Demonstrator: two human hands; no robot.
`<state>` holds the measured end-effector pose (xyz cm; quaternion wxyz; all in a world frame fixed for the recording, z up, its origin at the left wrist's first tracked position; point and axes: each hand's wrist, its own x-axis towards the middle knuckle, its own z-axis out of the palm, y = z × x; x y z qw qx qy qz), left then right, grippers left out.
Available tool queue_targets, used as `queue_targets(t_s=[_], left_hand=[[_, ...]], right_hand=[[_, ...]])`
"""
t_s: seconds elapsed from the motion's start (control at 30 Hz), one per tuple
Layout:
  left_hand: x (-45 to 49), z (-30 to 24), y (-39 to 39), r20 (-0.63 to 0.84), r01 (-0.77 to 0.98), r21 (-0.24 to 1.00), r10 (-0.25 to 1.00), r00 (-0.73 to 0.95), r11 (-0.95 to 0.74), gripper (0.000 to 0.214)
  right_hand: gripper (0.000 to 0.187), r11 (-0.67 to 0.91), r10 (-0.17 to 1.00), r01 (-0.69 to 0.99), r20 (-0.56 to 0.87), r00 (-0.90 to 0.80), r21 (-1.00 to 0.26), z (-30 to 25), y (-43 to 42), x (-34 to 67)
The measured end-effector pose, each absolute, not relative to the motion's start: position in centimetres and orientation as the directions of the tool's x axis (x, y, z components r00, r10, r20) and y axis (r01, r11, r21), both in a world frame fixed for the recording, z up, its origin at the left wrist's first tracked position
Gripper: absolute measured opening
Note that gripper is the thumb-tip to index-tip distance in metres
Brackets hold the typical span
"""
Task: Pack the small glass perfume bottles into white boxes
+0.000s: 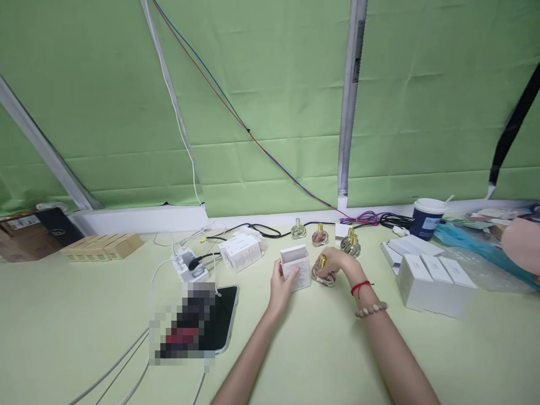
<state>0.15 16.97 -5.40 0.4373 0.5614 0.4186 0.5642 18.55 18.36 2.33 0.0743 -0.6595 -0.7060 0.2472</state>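
My left hand (281,288) is closed round a small white box (300,277) whose top is open, thumb across its printed front. Just to the right of the box, my right hand (337,260) grips a pinkish glass perfume bottle (324,277) with a gold neck, low over the table. Part of that bottle is hidden by the fingers. Behind it stand a pink perfume bottle (319,236), a clear one (298,229) and some darker gold-topped bottles (351,245) beside my right wrist.
White closed boxes (434,284) and flat cartons stand at the right, near a blue paper cup (426,219). More white boxes (242,250), a power strip (190,265) with cables and a tablet (223,318) lie left. Tan boxes (103,247) line the far left.
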Motion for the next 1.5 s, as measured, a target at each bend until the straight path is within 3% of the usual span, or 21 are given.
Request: queue_targets(t_s=[0.27,0.4,0.63,0.9,1.07,1.33,1.5], left_hand=[[0.1,-6.4,16.9,0.293,0.194,0.937,0.956,0.017,-0.291,0.04],[-0.1,-6.2,16.8,0.307,0.235,0.922,0.951,0.038,-0.307,0.037],[-0.3,-6.0,17.1,0.304,0.253,0.916,0.95,0.065,-0.31,0.036],[-0.2,-6.1,17.2,0.342,0.313,0.883,0.936,0.084,-0.351,0.031],[-0.1,-6.2,17.2,0.337,0.276,0.896,0.938,0.083,-0.347,0.033],[-0.1,-6.4,17.4,0.36,0.277,0.885,0.927,0.102,-0.374,0.033],[-0.2,-6.4,17.2,0.377,0.298,0.87,0.919,0.112,-0.393,0.028]], right_hand=[[0.035,0.042,0.916,0.91,-0.349,-0.201,-0.413,3.5,17.4,18.2],[0.04,0.121,0.847,0.862,-0.402,-0.348,-0.492,4.0,17.0,17.9],[0.04,0.451,0.835,0.71,-0.025,-0.55,-0.542,6.3,15.3,17.2],[0.036,0.518,0.846,0.721,0.399,-0.353,-0.461,8.2,13.9,16.7],[0.033,0.47,0.862,0.797,0.391,-0.322,-0.38,7.6,14.8,16.4],[0.03,0.49,0.857,0.746,0.405,-0.318,-0.45,6.9,15.6,16.5],[0.027,0.522,0.837,0.739,0.42,-0.35,-0.425,6.1,16.2,16.0]])
